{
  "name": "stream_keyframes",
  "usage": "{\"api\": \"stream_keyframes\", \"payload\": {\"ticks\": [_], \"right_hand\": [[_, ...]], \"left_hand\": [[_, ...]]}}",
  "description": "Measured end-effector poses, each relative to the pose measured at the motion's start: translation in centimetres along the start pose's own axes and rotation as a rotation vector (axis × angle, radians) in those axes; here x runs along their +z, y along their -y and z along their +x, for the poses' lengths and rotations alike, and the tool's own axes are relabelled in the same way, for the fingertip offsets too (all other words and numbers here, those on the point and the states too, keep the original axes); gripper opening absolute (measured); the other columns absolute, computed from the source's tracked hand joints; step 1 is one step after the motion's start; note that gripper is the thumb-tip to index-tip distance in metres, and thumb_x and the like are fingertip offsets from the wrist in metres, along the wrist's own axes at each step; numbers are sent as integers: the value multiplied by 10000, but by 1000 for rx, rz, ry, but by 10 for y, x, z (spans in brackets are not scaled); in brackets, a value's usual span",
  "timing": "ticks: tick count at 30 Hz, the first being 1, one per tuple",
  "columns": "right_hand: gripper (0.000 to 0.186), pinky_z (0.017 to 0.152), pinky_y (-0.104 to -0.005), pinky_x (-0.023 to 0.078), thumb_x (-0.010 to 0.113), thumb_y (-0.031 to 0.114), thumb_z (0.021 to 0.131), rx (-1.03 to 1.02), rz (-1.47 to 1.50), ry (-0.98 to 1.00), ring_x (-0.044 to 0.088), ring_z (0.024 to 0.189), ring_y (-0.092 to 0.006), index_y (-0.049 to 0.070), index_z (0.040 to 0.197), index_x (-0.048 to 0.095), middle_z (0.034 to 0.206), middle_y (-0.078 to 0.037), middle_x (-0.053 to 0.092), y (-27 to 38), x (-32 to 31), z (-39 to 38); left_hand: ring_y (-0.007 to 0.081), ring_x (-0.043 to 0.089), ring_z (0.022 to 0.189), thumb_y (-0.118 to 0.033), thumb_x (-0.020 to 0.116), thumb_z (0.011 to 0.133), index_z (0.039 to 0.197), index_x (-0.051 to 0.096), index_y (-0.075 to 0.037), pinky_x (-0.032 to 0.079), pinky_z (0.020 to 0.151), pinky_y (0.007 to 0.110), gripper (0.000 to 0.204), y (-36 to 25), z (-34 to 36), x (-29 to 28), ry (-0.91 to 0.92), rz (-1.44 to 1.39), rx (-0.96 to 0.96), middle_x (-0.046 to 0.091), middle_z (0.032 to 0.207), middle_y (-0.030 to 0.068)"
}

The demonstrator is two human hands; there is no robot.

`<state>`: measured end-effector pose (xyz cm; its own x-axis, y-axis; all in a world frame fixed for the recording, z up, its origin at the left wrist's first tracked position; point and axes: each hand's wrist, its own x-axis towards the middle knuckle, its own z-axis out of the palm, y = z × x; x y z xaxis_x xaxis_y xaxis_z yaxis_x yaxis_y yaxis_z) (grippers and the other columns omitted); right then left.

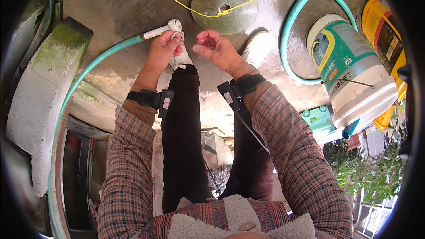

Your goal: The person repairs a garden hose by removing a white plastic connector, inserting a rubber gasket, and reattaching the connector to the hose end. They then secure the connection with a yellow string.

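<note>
My left hand (pixel 163 54) is closed, its thumb and fingers pinching a thin white loop (pixel 177 34) just above a white shoe (pixel 187 57). What the loop is part of is hard to make out. My right hand (pixel 225 54) hovers to the right of it, fingers bent, thumb apart from them, with nothing seen in its grasp. Just beyond my left hand lies a white pipe fitting (pixel 156 32) on the end of a green hose (pixel 99 59). A second white shoe (pixel 257 48), bright in the sun, is below my right hand.
Ahead on the wet concrete lies a round stone cover (pixel 208 0) with a yellow cord (pixel 189 8) across it. A white-and-green bucket (pixel 343 55), a yellow bucket (pixel 384 33) and a coiled hose (pixel 287 31) are at right. A mossy concrete block (pixel 48 93) stands left.
</note>
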<state>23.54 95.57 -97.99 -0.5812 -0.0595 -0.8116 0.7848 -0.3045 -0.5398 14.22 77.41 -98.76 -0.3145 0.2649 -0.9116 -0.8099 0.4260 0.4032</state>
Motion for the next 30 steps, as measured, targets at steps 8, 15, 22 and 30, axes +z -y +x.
{"api": "stream_keyframes", "payload": {"ticks": [8,15,22,30], "right_hand": [[166,764,-331,498,540,182,944,-389,-488,-546,616,782,-261,65,999,644,911,-135,625,16,-35,12],[154,786,-276,505,640,110,885,-57,17,-115,609,846,-133,45,1024,648,956,-52,646,9,-18,15],[122,719,-250,490,657,71,870,-7,52,-82,588,782,-103,26,983,649,854,-20,650,1,-9,17],[67,628,-216,470,633,107,909,163,224,-109,576,728,-71,57,950,614,835,7,631,14,-16,14]], "left_hand": [[72,586,669,-140,548,956,1068,602,-34,479,599,216,163,-12,1,7,117,49,26,618,845,11],[87,590,685,-161,523,972,1071,592,-20,501,629,229,185,-18,0,17,223,89,12,624,863,43],[89,583,673,-127,525,961,1074,591,-26,507,624,233,165,-20,0,25,252,96,-2,625,860,40],[79,567,645,-95,514,941,1087,598,-44,500,601,223,176,-16,7,19,155,167,-19,620,853,31]]}}
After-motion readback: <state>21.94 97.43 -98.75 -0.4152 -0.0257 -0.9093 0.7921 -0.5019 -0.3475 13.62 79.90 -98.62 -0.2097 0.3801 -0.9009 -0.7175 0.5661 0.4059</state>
